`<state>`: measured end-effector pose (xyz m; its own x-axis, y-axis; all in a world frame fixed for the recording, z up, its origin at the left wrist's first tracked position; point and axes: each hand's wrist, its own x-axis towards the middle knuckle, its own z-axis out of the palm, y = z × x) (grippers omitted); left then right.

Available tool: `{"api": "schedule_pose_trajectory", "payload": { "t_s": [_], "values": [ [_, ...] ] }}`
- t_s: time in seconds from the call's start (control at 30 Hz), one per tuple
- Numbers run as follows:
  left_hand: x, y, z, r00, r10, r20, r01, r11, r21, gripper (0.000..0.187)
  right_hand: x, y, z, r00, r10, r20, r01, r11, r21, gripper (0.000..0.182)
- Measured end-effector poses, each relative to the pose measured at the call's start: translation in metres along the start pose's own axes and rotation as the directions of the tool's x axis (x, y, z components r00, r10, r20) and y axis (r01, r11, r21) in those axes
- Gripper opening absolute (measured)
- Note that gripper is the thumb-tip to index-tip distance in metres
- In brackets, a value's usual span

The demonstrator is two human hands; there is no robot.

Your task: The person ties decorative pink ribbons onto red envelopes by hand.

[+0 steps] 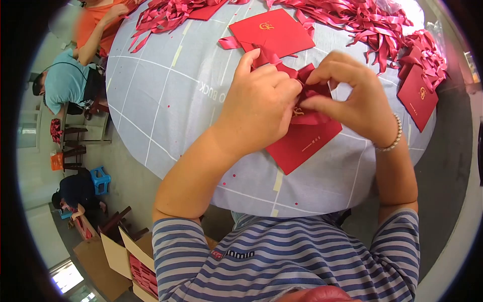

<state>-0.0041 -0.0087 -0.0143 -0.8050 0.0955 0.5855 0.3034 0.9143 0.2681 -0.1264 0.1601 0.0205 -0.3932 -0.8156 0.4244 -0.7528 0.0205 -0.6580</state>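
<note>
A red card [307, 145] with gold print lies on the cloth under my hands, a glossy dark red ribbon [318, 117] around its upper part. My left hand [262, 106] is closed on the ribbon over the card's left side, with its index finger raised; its grip is partly hidden. From the right, my right hand [351, 93] curls its thumb and fingers around a ribbon loop at the same spot. Its wrist wears a beaded bracelet [395, 133]. Just beyond my hands lies another red card [271, 31] with a gold emblem and a ribbon.
Heaps of red ribbon [347, 20] cover the table's far side. At the right edge lies a ribboned red card [418, 98]. An open carton [118, 259] of red items stands on the floor at lower left. Other people work at left, one near a blue stool [100, 179].
</note>
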Motion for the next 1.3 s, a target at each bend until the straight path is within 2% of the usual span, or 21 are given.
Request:
{"api": "schedule_pose_trajectory", "payload": {
  "t_s": [0.1, 0.2, 0.23, 0.3, 0.33, 0.47, 0.53, 0.6, 0.63, 0.67, 0.7, 0.73, 0.77, 0.83, 0.9, 1.0, 1.03, 1.13, 1.2, 1.27, 1.3],
  "values": [
    [0.002, 0.009, 0.0, 0.996, 0.067, -0.058, -0.063, 0.995, 0.071, 0.007, 0.016, 0.005, -0.016, 0.994, -0.103, -0.031, 0.098, 0.985, -0.142, 0.012],
    [0.003, 0.016, -0.004, 0.993, 0.115, -0.03, -0.108, 0.979, 0.171, 0.004, 0.031, 0.008, -0.02, 0.964, -0.075, 0.255, 0.137, 0.962, -0.235, 0.021],
    [0.003, 0.016, -0.002, 0.992, 0.119, -0.029, -0.113, 0.979, 0.171, 0.004, 0.037, 0.009, -0.022, 0.965, -0.074, 0.25, 0.135, 0.962, -0.237, 0.021],
    [0.002, 0.015, 0.001, 0.985, 0.156, -0.068, -0.141, 0.973, 0.181, 0.002, 0.054, 0.008, -0.027, 0.825, 0.053, 0.563, 0.116, 0.959, -0.26, 0.029],
    [0.002, 0.015, 0.0, 0.985, 0.158, -0.066, -0.144, 0.973, 0.183, 0.002, 0.066, 0.0, -0.029, 0.73, 0.215, 0.649, 0.022, 0.941, -0.337, 0.015],
    [-0.002, 0.01, 0.003, 0.998, 0.048, -0.038, -0.046, 0.998, 0.039, 0.005, 0.074, -0.003, -0.022, 0.65, 0.32, 0.69, 0.005, 0.905, -0.425, 0.015],
    [-0.004, 0.006, 0.005, 1.0, -0.014, -0.009, 0.013, 0.999, -0.047, 0.006, 0.06, 0.013, -0.013, 0.788, 0.179, 0.589, -0.06, 0.975, -0.216, 0.014],
    [-0.004, 0.002, 0.002, 0.994, -0.082, 0.067, 0.092, 0.984, -0.15, 0.008, 0.052, 0.033, -0.007, 0.811, 0.138, 0.568, -0.042, 0.983, -0.179, 0.015],
    [-0.004, 0.003, -0.001, 0.994, -0.091, 0.069, 0.1, 0.984, -0.148, 0.008, 0.049, 0.041, -0.003, 0.891, 0.159, 0.426, -0.124, 0.986, -0.108, 0.015],
    [-0.003, 0.004, -0.004, 0.988, -0.108, 0.108, 0.133, 0.957, -0.258, 0.008, 0.047, 0.048, 0.0, 0.943, 0.194, 0.272, -0.194, 0.981, -0.024, 0.014],
    [-0.003, 0.005, -0.006, 0.982, -0.116, 0.149, 0.163, 0.917, -0.365, 0.009, 0.047, 0.038, -0.001, 0.912, 0.376, 0.162, -0.379, 0.925, -0.013, 0.017],
    [-0.002, 0.005, -0.005, 0.982, -0.114, 0.152, 0.163, 0.916, -0.366, 0.009, 0.047, 0.044, -0.001, 0.863, 0.489, 0.125, -0.504, 0.825, 0.257, 0.019],
    [-0.002, 0.005, -0.004, 0.974, -0.157, 0.164, 0.209, 0.901, -0.38, 0.009, 0.046, 0.055, 0.0, 0.793, 0.597, 0.125, -0.567, 0.647, 0.509, 0.021],
    [-0.002, 0.005, -0.003, 0.962, -0.203, 0.182, 0.26, 0.882, -0.392, 0.009, 0.038, 0.062, -0.002, 0.804, 0.577, 0.145, -0.541, 0.606, 0.583, 0.019],
    [-0.002, 0.003, -0.002, 0.984, -0.119, 0.133, 0.16, 0.92, -0.358, 0.01, 0.029, 0.058, -0.004, 0.822, 0.494, 0.282, -0.515, 0.437, 0.737, 0.015],
    [-0.001, 0.021, -0.009, 0.99, 0.107, 0.094, -0.085, 0.972, -0.218, 0.015, 0.017, 0.057, -0.014, 0.731, 0.499, 0.466, -0.654, 0.316, 0.688, 0.02],
    [-0.001, 0.028, -0.013, 0.985, 0.146, 0.095, -0.126, 0.974, -0.19, 0.016, 0.014, 0.053, -0.017, 0.732, 0.429, 0.53, -0.665, 0.28, 0.692, 0.021],
    [-0.002, 0.039, -0.012, 0.973, 0.222, 0.056, -0.21, 0.963, -0.17, 0.018, 0.006, 0.041, -0.012, 0.782, 0.333, 0.527, -0.622, 0.358, 0.696, 0.018],
    [-0.003, 0.043, -0.011, 0.974, 0.224, 0.039, -0.215, 0.964, -0.155, 0.019, 0.007, 0.03, -0.014, 0.773, 0.322, 0.547, -0.624, 0.546, 0.56, 0.021],
    [-0.003, 0.041, -0.004, 0.965, 0.262, 0.004, -0.259, 0.956, -0.135, 0.019, 0.005, 0.035, -0.012, 0.784, 0.273, 0.557, -0.597, 0.575, 0.559, 0.021],
    [-0.003, 0.041, -0.003, 0.966, 0.257, 0.026, -0.25, 0.957, -0.145, 0.019, 0.003, 0.043, -0.007, 0.778, 0.254, 0.574, -0.572, 0.663, 0.482, 0.018]
  ]
}}
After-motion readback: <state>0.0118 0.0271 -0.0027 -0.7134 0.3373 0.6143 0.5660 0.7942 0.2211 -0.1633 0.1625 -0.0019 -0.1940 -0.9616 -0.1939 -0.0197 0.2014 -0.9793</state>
